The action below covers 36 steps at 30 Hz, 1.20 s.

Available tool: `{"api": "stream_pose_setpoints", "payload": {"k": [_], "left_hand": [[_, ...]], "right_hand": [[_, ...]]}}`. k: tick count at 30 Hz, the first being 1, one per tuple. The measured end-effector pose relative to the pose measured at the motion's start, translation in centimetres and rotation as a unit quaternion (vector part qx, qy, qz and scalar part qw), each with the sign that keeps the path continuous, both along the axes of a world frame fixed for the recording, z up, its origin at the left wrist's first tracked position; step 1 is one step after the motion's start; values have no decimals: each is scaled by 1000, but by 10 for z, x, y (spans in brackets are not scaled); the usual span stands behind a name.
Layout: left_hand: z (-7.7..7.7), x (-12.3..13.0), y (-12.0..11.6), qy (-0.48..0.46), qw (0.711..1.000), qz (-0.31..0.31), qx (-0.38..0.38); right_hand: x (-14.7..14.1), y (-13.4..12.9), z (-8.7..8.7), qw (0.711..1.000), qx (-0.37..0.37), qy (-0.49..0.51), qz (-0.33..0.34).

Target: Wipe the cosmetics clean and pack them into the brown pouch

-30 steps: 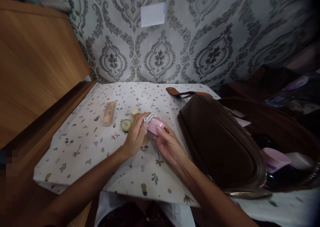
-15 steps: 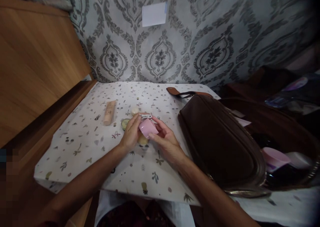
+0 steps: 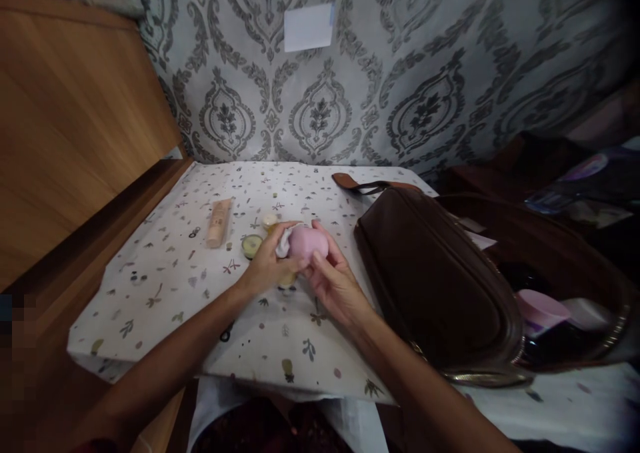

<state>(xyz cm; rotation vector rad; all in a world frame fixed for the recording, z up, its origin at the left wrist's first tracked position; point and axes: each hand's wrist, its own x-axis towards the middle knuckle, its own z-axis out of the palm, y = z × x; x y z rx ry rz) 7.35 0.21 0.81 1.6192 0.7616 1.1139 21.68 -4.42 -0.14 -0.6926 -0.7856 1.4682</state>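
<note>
A small pink object (image 3: 309,242) with a rounded face is between my two hands, above the patterned tabletop. My left hand (image 3: 264,264) grips its left side, where a whitish part (image 3: 284,241) shows by the fingertips. On the right, my right hand (image 3: 336,276) has its fingers around the pink object, thumb at its lower edge. Just left of my left hand lies a round green-topped container (image 3: 251,245). Behind the hands is a small cream-topped jar (image 3: 270,221), and a yellowish round item (image 3: 287,280) is partly hidden beneath them.
A beige tube (image 3: 219,223) lies at the left on the white patterned cloth (image 3: 165,260). At the right stands an open dark brown bag (image 3: 430,280) with a pink container (image 3: 543,311) inside. Its strap (image 3: 347,182) reaches the back. A wooden cabinet (image 3: 80,106) borders the left.
The pink object has turned in my hands, from a flat angular side to a rounded one. My left thumb has moved onto its lower edge.
</note>
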Motion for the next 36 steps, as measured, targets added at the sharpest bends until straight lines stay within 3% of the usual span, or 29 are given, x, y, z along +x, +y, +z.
{"api": "stream_pose_setpoints", "payload": {"k": [6,10,14,23,29,36], "left_hand": [[0,1,3,130,986,52,87],[7,-3,3,172,978,58,106],[9,-6,2,181,980,58,61],[5,-4,5,103,992,3,-76],[9,-4,0,110,979,-37,-170],[5,-5,-4,87,982,-47,-164]], "right_hand": [[0,2,0,1000,-9,3,-1],[3,3,2,999,-1,-32,-7],[7,3,3,995,26,-84,-40],[3,3,-1,975,96,-159,-124],[2,5,-2,958,115,-202,-169],[8,8,-8,923,139,-264,-244]]}}
